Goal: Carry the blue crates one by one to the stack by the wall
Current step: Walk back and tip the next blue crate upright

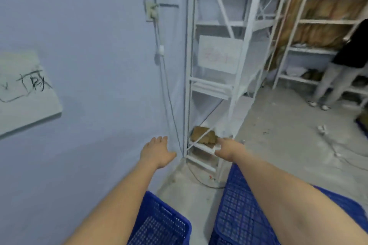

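Left hand (159, 152): fingers spread, holding nothing, out toward the wall (89, 45).
Right hand (228, 148): looks loose and bare too, though blurred.
Crates: left crate (161, 223) and right crate (241, 211) sit low, beneath the forearms, back from both palms.
Nearer arm: right, directly over its crate.
Beyond: rack (211, 85).

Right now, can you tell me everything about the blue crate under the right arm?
The blue crate looks like moulded plastic, with grid-patterned walls full of small square holes. It sits at the bottom of the view, on or just above the grey concrete floor, near the foot of the white metal shelf rack. The right forearm crosses over it and hides part of it; whether they touch is unclear. The right hand reaches past it, fingers straight, holding nothing.
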`<action>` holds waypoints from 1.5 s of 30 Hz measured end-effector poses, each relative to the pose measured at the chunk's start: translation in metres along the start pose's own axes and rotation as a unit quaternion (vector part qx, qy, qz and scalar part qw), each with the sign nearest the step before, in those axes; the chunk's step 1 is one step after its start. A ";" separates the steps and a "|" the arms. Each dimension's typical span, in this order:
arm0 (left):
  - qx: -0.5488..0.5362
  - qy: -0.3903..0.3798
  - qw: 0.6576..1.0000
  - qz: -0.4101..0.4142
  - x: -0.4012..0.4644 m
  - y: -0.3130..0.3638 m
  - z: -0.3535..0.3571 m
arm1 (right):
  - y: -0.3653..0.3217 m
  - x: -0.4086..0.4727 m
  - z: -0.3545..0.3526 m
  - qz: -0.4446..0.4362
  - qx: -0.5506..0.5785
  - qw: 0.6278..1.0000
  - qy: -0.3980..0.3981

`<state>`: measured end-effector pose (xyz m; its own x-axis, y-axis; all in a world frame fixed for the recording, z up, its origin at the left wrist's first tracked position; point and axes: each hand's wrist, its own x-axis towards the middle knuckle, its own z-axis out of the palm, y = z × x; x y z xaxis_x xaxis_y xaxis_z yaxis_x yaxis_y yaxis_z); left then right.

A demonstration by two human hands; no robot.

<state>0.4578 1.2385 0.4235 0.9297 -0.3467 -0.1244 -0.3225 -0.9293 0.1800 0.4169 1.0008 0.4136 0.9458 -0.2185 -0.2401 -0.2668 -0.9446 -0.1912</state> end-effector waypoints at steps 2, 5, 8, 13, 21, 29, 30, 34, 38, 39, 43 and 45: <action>0.004 0.014 0.999 0.033 0.002 0.047 -0.027 | 0.039 -0.031 -0.036 0.048 0.007 0.999 0.019; 0.019 0.023 0.996 0.081 0.002 0.123 -0.056 | 0.099 -0.077 -0.083 0.097 0.012 0.993 0.066; 0.033 0.034 0.991 0.121 -0.008 0.208 -0.068 | 0.166 -0.126 -0.117 0.132 0.017 0.986 0.101; 0.009 0.034 0.980 0.194 -0.048 0.373 -0.057 | 0.292 -0.215 -0.149 0.194 -0.015 0.974 0.117; 0.062 0.018 0.953 0.297 -0.132 0.599 0.003 | 0.465 -0.337 -0.149 0.259 -0.051 0.956 0.127; 0.101 0.011 0.946 0.308 -0.157 0.685 0.020 | 0.543 -0.397 -0.136 0.274 0.006 0.953 0.130; 0.100 0.009 0.943 0.316 -0.159 0.696 0.023 | 0.551 -0.402 -0.133 0.283 0.016 0.950 0.130; 0.117 -0.006 0.927 0.355 -0.169 0.734 0.041 | 0.579 -0.413 -0.125 0.311 0.038 0.942 0.115; 0.122 -0.015 0.922 0.366 -0.158 0.764 0.055 | 0.606 -0.406 -0.128 0.318 0.033 0.941 0.111; 0.119 -0.018 0.923 0.366 -0.152 0.770 0.057 | 0.614 -0.403 -0.130 0.319 0.032 0.941 0.110; 0.112 -0.027 0.923 0.368 -0.121 0.791 0.071 | 0.647 -0.384 -0.135 0.322 0.028 0.942 0.092; 0.106 -0.039 0.925 0.362 -0.101 0.802 0.079 | 0.666 -0.369 -0.137 0.327 0.029 0.941 0.083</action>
<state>0.0911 0.5183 0.5034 0.4424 -0.8891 -0.1180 -0.8916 -0.4501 0.0489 -0.0839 0.4188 0.5057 0.5913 -0.7875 -0.1737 -0.8063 -0.5819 -0.1066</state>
